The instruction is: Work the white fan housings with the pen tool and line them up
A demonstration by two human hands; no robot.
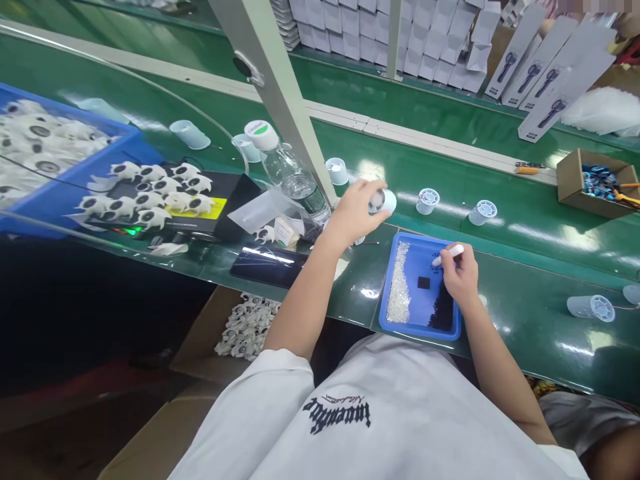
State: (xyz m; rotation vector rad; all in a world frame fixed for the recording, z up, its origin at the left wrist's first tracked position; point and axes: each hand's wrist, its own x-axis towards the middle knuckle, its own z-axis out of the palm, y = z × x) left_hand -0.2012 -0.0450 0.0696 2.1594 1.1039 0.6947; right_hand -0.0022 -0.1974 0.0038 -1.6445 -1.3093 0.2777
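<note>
My left hand (356,212) is closed round a pale blue cylindrical plastic housing (389,201), raised over the bench left of the blue tray. Between the fingers of my right hand (461,272) is a white pen-like tool (454,251), its tip pointing down into the blue tray (420,331). Small clear-white pieces (399,287) form a strip along the tray's left side. Small black pieces (442,308) lie heaped at the lower right, with a few scattered near the tool's tip. A black square (423,283) sits mid-tray. Similar housings (428,201) stand beyond the tray.
A metal post (285,87) rises beside a plastic bottle (295,177). White fan-shaped parts (150,193) lie on a black box, near a full blue bin (137,150). At right are a cardboard box (573,183) and a housing (590,307). Product boxes (545,100) stand behind.
</note>
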